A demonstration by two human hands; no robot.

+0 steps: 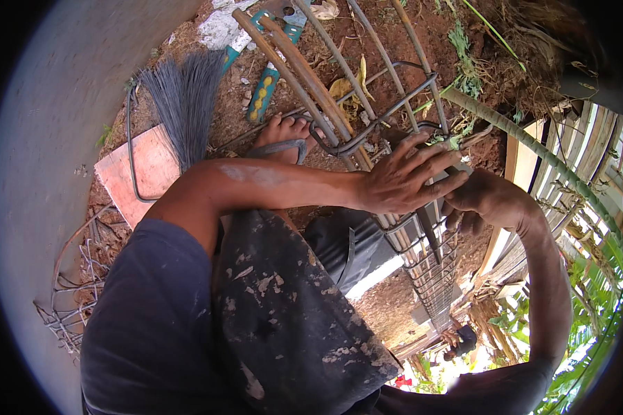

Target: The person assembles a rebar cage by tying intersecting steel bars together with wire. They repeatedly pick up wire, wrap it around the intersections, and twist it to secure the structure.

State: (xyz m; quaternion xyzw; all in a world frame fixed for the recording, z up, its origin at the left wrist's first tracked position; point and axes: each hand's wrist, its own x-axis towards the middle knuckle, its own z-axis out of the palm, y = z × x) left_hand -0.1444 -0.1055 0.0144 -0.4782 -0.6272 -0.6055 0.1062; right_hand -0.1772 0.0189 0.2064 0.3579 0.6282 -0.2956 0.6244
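Note:
A long cage of rusty rebar (311, 76) with bent steel stirrups (394, 105) runs from the top of the view down past my hands. My left hand (412, 178) lies across its bars with fingers stretched out and slightly apart. Just right of it, my right hand (495, 200) is closed, its fingers curled beside the cage. A dark, narrow, pointed piece (429, 238) sticks out below the hands. What my right fingers grip is mostly hidden, and I cannot tell whether the dark piece belongs to it.
A bundle of dark tie wire (183, 104) rests on a reddish slab (140, 169), near a teal-handled cutter (263, 93). A grey wall (41, 207) bounds the left. My sandaled foot (284, 138) is beside the cage. Another person (460, 342) is at its far end.

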